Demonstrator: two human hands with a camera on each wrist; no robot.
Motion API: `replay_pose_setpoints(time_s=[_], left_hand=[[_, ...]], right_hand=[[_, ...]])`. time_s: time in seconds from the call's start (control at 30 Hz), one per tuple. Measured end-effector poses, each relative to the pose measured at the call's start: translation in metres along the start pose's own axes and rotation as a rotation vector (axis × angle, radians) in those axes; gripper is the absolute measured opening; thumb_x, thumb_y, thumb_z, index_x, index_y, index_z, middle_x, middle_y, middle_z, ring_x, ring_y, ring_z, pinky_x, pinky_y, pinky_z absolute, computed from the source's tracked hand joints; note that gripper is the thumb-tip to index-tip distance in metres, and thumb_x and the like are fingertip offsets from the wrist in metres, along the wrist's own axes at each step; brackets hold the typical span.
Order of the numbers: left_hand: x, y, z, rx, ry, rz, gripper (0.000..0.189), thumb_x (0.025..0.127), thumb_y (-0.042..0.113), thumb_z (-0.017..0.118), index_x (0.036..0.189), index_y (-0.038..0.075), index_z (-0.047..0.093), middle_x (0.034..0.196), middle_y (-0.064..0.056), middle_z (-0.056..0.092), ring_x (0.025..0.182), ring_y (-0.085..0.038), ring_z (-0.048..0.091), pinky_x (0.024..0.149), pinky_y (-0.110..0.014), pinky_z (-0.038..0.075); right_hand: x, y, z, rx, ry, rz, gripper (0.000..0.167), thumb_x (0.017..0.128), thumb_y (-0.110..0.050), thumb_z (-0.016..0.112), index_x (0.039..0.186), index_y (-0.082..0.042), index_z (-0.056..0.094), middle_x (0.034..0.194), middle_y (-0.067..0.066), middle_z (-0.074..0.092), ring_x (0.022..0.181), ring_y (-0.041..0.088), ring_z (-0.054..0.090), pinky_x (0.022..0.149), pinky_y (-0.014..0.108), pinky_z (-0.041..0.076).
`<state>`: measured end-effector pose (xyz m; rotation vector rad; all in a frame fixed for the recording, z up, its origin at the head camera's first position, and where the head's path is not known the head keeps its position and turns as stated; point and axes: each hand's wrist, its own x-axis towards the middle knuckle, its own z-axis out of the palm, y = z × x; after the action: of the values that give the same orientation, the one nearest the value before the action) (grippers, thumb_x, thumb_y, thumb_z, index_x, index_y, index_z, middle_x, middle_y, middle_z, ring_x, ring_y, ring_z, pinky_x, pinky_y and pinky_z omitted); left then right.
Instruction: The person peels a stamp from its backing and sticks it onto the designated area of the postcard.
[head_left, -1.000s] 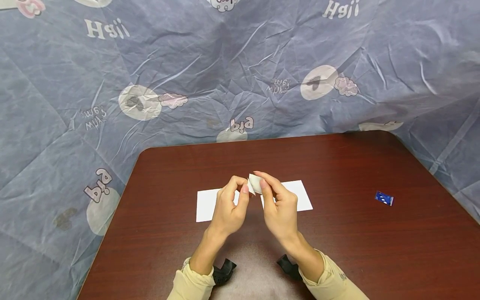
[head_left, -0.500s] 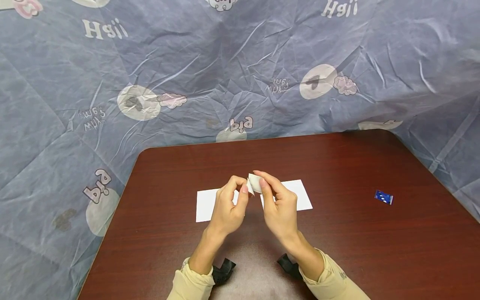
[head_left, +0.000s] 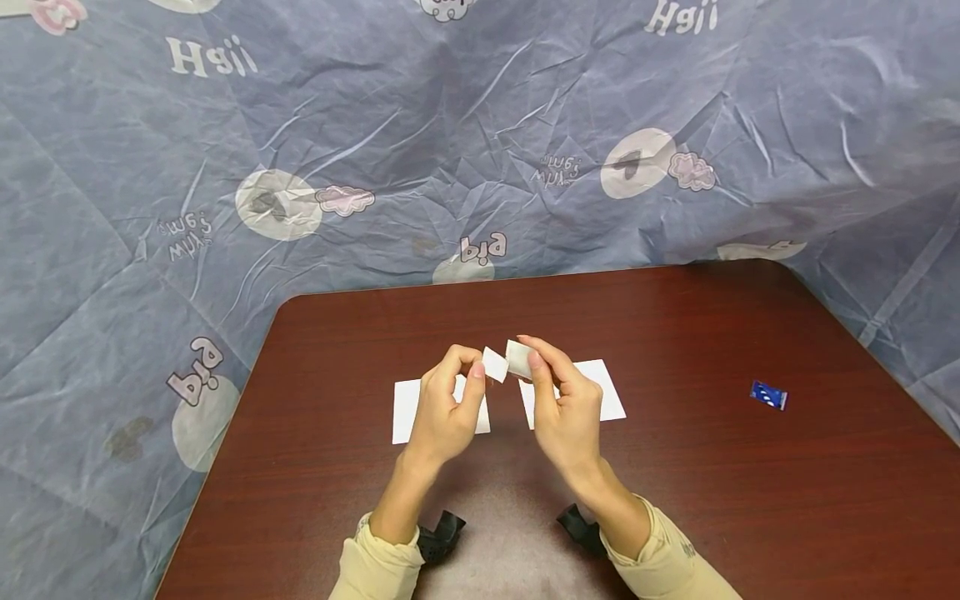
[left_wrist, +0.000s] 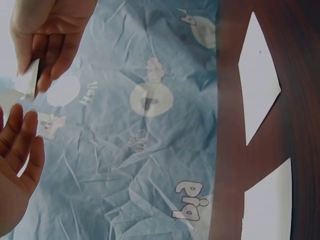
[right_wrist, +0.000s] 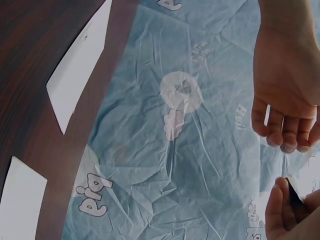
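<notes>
In the head view my left hand pinches a small flat white piece between thumb and forefinger. Close to it on the right, my right hand pinches a small off-white piece, roughly square. The near edges of the pieces almost meet; whether they touch I cannot tell. The left wrist view has the right hand gripping its piece, with the left hand below. The right wrist view shows a dark side of the piece in the right hand; the left hand is above.
Two white paper sheets lie on the brown table beneath the hands, one to each side. A small blue packet lies farther right. A creased blue printed cloth hangs behind the table.
The hands have drawn slightly apart, the left one moving left and the right one right. The white pieces, overlapping before, now show side by side.
</notes>
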<state>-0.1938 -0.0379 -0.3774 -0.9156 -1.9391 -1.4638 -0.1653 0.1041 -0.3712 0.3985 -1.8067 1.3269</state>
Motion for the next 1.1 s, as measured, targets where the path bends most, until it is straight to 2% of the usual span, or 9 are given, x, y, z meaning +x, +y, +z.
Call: replay_pose_setpoints(time_s=[0.23, 0.47, 0.67, 0.77, 0.87, 1.1], left_hand=[[0.004, -0.007, -0.014, 0.015, 0.054, -0.004, 0.005, 0.091, 0.001, 0.05, 0.09, 0.002, 0.055, 0.069, -0.004, 0.057, 0.062, -0.016, 0.057, 0.059, -0.031, 0.051], [0.006, -0.014, -0.028, 0.035, 0.122, -0.023, 0.008, 0.087, -0.005, 0.058, 0.093, 0.0, 0.058, 0.067, -0.004, 0.058, 0.058, -0.018, 0.055, 0.057, -0.032, 0.047], [0.01, -0.011, -0.04, 0.04, 0.171, -0.081, 0.005, 0.088, -0.006, 0.058, 0.092, -0.004, 0.059, 0.066, -0.007, 0.059, 0.059, -0.016, 0.055, 0.055, -0.022, 0.043], [0.01, -0.014, -0.048, 0.028, 0.203, -0.118, 0.003, 0.089, -0.007, 0.058, 0.092, -0.006, 0.058, 0.066, -0.011, 0.058, 0.059, -0.018, 0.055, 0.056, -0.022, 0.043], [0.007, -0.028, -0.055, 0.007, 0.23, -0.139, 0.003, 0.091, -0.004, 0.057, 0.094, -0.005, 0.058, 0.068, -0.011, 0.058, 0.061, -0.018, 0.055, 0.055, -0.02, 0.041], [0.008, -0.032, -0.065, -0.048, 0.297, -0.195, 0.004, 0.09, -0.011, 0.056, 0.094, -0.012, 0.055, 0.068, -0.015, 0.056, 0.063, -0.009, 0.054, 0.056, -0.017, 0.041]], right_hand=[[0.002, 0.001, 0.0, 0.028, 0.009, -0.016, 0.024, 0.089, 0.013, 0.056, 0.109, 0.003, 0.067, 0.096, 0.013, 0.07, 0.075, 0.023, 0.068, 0.069, 0.026, 0.055], [0.0, 0.002, 0.0, 0.02, 0.003, -0.02, 0.024, 0.089, 0.013, 0.055, 0.108, 0.004, 0.067, 0.092, 0.014, 0.07, 0.072, 0.022, 0.068, 0.069, 0.026, 0.055], [-0.001, 0.001, 0.0, 0.019, -0.009, -0.028, 0.024, 0.089, 0.013, 0.055, 0.108, 0.004, 0.067, 0.092, 0.015, 0.07, 0.072, 0.024, 0.068, 0.07, 0.025, 0.055], [-0.001, 0.002, 0.0, 0.014, -0.015, -0.038, 0.025, 0.089, 0.013, 0.056, 0.108, 0.004, 0.067, 0.091, 0.015, 0.07, 0.072, 0.023, 0.068, 0.071, 0.024, 0.054], [-0.003, 0.002, 0.001, -0.001, -0.016, -0.039, 0.025, 0.089, 0.013, 0.056, 0.108, 0.003, 0.068, 0.091, 0.013, 0.071, 0.072, 0.021, 0.068, 0.07, 0.022, 0.054], [-0.003, 0.003, 0.001, -0.033, -0.002, -0.088, 0.026, 0.087, 0.013, 0.057, 0.108, 0.001, 0.068, 0.091, 0.011, 0.071, 0.07, 0.019, 0.067, 0.068, 0.021, 0.052]])
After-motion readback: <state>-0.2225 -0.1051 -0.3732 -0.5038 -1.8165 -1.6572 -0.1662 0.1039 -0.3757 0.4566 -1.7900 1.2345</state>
